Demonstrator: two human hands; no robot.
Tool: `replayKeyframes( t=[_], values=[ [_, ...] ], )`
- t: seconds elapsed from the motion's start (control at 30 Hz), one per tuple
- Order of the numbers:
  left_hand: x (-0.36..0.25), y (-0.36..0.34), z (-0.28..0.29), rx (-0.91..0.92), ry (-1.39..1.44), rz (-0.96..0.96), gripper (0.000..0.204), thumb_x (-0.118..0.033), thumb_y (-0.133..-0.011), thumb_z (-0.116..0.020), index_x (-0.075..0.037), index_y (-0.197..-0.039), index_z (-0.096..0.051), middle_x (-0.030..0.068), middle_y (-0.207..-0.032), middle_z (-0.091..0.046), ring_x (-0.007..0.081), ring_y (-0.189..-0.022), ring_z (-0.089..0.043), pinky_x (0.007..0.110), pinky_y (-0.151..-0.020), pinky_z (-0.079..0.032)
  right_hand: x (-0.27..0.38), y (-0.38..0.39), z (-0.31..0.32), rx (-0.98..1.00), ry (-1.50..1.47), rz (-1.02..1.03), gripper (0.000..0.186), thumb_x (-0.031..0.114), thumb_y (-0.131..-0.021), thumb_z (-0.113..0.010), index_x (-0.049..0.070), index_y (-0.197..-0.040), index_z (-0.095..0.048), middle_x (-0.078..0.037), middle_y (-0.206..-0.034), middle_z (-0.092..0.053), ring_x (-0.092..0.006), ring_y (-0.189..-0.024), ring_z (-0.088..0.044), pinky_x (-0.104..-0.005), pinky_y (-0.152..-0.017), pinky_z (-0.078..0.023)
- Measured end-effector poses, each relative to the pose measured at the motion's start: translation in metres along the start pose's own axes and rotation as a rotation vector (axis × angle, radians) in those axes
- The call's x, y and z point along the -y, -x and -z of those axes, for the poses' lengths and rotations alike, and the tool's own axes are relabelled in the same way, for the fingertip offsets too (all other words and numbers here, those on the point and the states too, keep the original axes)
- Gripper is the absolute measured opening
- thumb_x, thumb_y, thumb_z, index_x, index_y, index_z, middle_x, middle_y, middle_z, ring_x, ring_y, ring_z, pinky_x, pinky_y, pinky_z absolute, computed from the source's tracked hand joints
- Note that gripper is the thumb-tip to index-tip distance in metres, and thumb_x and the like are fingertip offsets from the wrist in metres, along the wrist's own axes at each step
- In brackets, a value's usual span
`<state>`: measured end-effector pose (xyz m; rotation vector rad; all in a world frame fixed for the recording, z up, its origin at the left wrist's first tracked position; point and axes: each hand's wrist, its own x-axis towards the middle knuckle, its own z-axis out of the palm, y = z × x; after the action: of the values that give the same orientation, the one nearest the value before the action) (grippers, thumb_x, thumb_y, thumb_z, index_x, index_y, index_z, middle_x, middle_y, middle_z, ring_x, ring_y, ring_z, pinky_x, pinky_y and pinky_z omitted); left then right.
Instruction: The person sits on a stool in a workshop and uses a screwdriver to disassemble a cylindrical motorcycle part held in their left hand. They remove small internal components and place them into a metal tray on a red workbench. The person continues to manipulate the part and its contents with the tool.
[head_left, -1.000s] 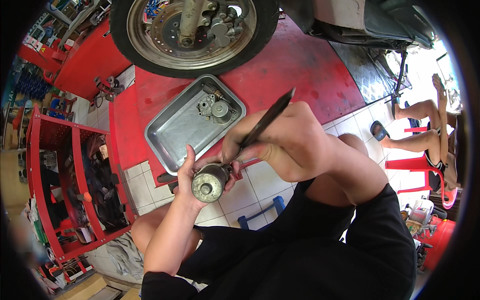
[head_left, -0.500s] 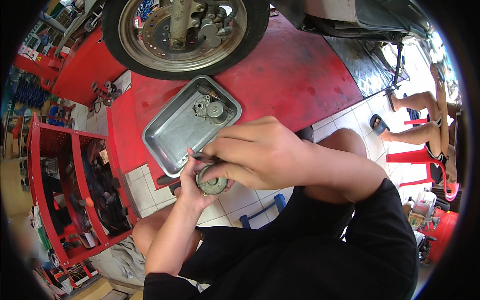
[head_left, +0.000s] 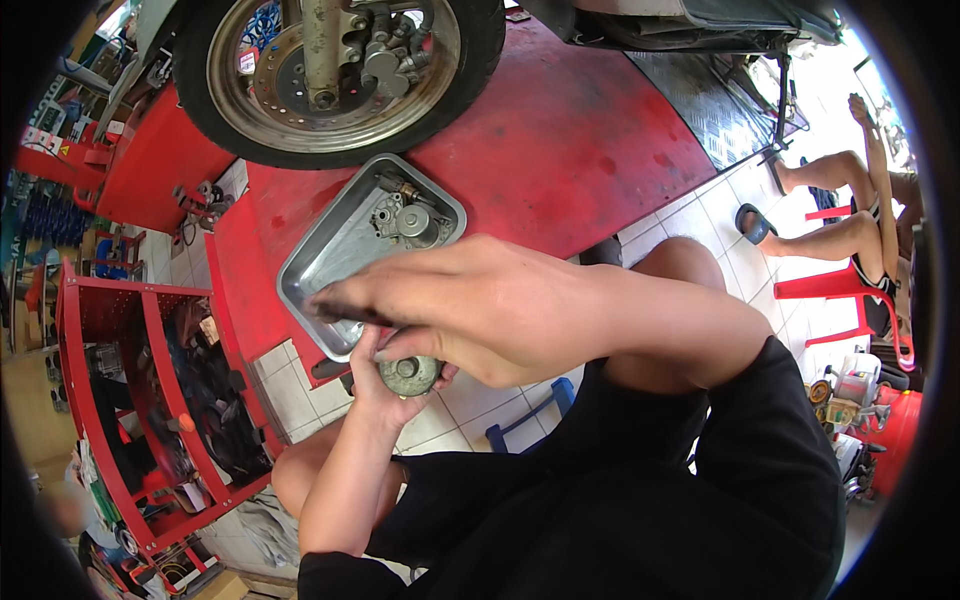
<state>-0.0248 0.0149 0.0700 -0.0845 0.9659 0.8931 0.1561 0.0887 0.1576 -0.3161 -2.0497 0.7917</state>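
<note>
My left hand [head_left: 377, 390] is closed around a round, dull grey metal part [head_left: 408, 376] with a small raised knob at its centre. My right hand [head_left: 480, 305] is above it, fingers stretched out over the near end of a metal tray [head_left: 452, 188]. The right fingers look dark and slightly smeared by motion. Its thumb lies by the edge of the round part, apart from the fingers, and no held object shows there. In the tray's far end sits a metal assembly [head_left: 408, 218] with a round cap, resembling a carburetor.
The tray rests on a red platform [head_left: 560, 130], beside a motorbike wheel [head_left: 330, 150] with a brake disc. At left stands a red shelf rack [head_left: 155, 400] full of parts. A blue stool [head_left: 530, 415] is below my arms. Someone sits on a red chair [head_left: 820, 290] at right.
My right fingers have come off the top of the round part and stretched out leftward over the tray. The knob is now uncovered. My left hand still holds the part, and the view has shifted slightly.
</note>
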Motion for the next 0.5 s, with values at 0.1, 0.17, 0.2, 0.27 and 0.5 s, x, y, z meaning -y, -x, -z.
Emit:
replayKeyframes(
  t=[0.1, 0.17, 0.2, 0.27, 0.5],
  values=[
    [-0.001, 0.000, 0.004, 0.145, -0.048, -0.034, 0.071, -0.070, -0.086, -0.038, -0.007, -0.112, -0.060, 0.0135, -0.100, -0.064, 0.0300, -0.076, -0.060, 0.037, -0.058, -0.047, 0.000, 0.001, 0.004, -0.016, -0.058, 0.075, 0.025, 0.008, -0.080, -0.074, -0.001, -0.100, -0.065, -0.010, -0.079, -0.064, -0.0238, -0.064, -0.064, -0.0330, -0.054, -0.050],
    [0.000, 0.001, 0.004, 0.094, -0.004, -0.022, 0.071, -0.069, -0.086, -0.040, -0.007, -0.112, -0.060, 0.0141, -0.102, -0.065, 0.0293, -0.078, -0.062, 0.036, -0.057, -0.047, 0.006, 0.000, 0.013, 0.008, -0.022, 0.061, 0.025, 0.007, -0.080, -0.073, -0.002, -0.102, -0.065, -0.011, -0.080, -0.065, -0.0247, -0.065, -0.064, -0.0335, -0.055, -0.051],
    [0.001, 0.003, 0.004, 0.067, 0.018, -0.016, 0.071, -0.069, -0.085, -0.041, -0.006, -0.112, -0.060, 0.0144, -0.102, -0.065, 0.0290, -0.078, -0.063, 0.036, -0.056, -0.047, 0.009, -0.001, 0.017, 0.024, 0.023, 0.029, 0.026, 0.006, -0.080, -0.073, -0.002, -0.104, -0.065, -0.011, -0.081, -0.065, -0.0254, -0.066, -0.065, -0.0341, -0.056, -0.051],
    [0.001, -0.005, 0.022, 0.281, 0.030, 0.023, 0.069, -0.069, -0.082, -0.046, -0.010, -0.113, -0.060, 0.0139, -0.105, -0.065, 0.0287, -0.081, -0.064, 0.036, -0.057, -0.048, 0.010, 0.000, 0.018, 0.018, 0.075, -0.019, 0.027, 0.005, -0.080, -0.072, -0.002, -0.105, -0.065, -0.011, -0.081, -0.065, -0.0256, -0.066, -0.066, -0.0344, -0.055, -0.052],
    [0.003, -0.002, 0.000, 0.055, -0.022, -0.026, 0.063, -0.064, -0.085, -0.042, -0.011, -0.112, -0.060, 0.0140, -0.098, -0.066, 0.0300, -0.074, -0.063, 0.035, -0.052, -0.047, 0.001, 0.002, 0.004, -0.076, -0.053, 0.071, 0.025, 0.013, -0.074, -0.076, -0.001, -0.090, -0.063, -0.012, -0.075, -0.060, -0.0320, -0.065, -0.060, -0.0399, -0.054, -0.046]
  ],
)
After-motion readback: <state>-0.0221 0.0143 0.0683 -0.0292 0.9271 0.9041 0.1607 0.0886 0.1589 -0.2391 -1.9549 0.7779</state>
